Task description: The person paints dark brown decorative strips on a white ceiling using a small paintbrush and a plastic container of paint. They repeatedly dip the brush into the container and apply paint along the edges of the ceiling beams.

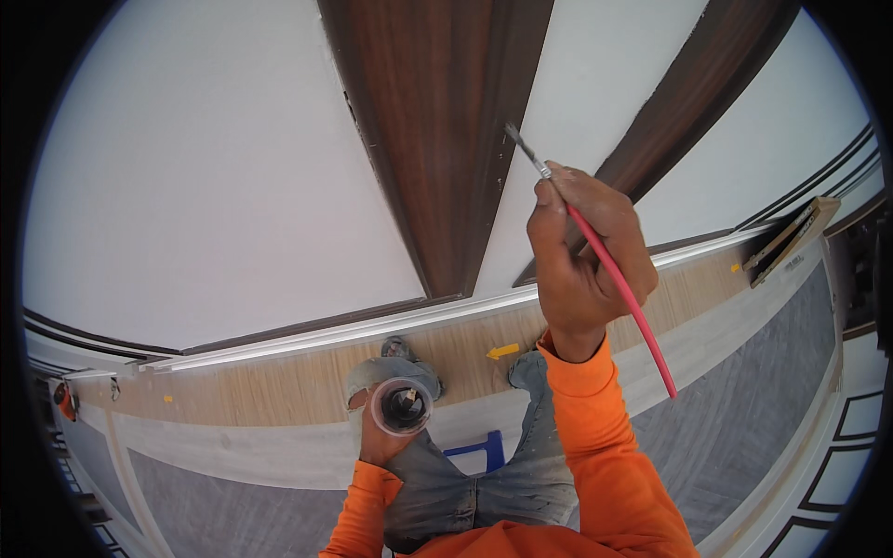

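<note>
Between the thumb and fingers of my right hand (595,246) is a thin paintbrush (625,288) with a red handle. Its bristle tip meets or nearly meets the right edge of a dark brown wood-grain panel (423,121), where small pale specks show along the border. Lower down, my left hand (377,439) is wrapped round a clear plastic cup (402,406). Dark liquid lies in the cup, along with a small pale piece I cannot make out.
White panels (205,186) flank the brown one; a second brown strip (698,93) runs to its right. A wooden frame-like piece (795,240) leans at the far right. Below lie a wood-look floor (279,384), a yellow arrow (502,352) and a blue object (494,450) between my legs.
</note>
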